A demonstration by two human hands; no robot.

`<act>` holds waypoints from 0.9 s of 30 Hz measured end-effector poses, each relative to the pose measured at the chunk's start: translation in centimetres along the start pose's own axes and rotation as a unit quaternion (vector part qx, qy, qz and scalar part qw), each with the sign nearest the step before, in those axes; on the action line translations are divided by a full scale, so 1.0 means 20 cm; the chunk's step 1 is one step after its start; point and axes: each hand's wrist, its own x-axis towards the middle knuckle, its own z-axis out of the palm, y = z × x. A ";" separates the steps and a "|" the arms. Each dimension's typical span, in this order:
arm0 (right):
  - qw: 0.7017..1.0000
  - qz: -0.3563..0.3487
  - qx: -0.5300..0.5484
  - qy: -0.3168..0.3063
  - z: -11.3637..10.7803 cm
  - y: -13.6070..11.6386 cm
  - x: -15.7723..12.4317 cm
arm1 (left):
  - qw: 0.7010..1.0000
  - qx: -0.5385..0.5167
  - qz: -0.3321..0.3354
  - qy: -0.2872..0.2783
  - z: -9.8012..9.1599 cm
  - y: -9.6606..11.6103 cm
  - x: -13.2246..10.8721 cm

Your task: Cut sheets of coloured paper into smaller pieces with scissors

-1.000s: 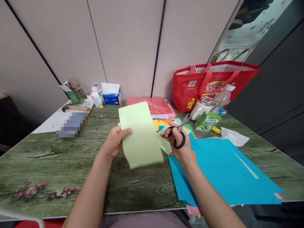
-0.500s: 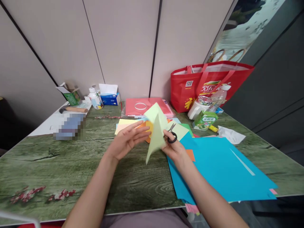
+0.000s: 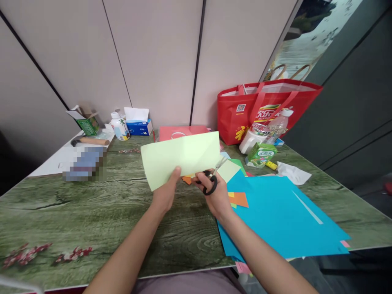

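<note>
Has shifted left hand [image 3: 165, 194] onto pale green sheet [image 3: 180, 153] since earlier frame, pinching it crosswise; grips scissors [image 3: 212, 177] in right hand [image 3: 217, 199], by sheet's near right corner; shows no cut in it; has orange scrap [image 3: 241, 199] loose at right, on blue paper [image 3: 275, 216].

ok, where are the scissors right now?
Head view, just right of centre: the scissors are in the right hand, near the lower right corner of the pale green sheet.
</note>
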 end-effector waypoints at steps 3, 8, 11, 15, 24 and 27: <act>0.985 0.002 -0.122 -0.125 0.01 -0.01 -0.04 | 0.994 -0.087 0.059 -0.020 0.00 0.09 0.02; 0.937 0.096 -0.173 -0.288 0.05 0.03 -0.11 | 0.989 -0.118 0.066 -0.059 -0.02 0.14 0.02; 0.934 0.099 -0.173 -0.296 0.06 0.04 -0.12 | 0.990 -0.121 0.046 -0.055 -0.02 0.12 0.01; 0.942 0.083 -0.177 -0.274 0.05 0.03 -0.11 | 0.994 -0.107 0.006 -0.016 0.01 0.10 -0.02; 0.948 0.068 -0.171 -0.262 0.06 -0.03 -0.10 | 0.998 0.001 -0.066 0.015 0.00 0.04 -0.04; 0.949 0.073 -0.172 -0.253 0.07 -0.04 -0.10 | 0.997 0.003 -0.071 0.017 0.00 0.04 -0.04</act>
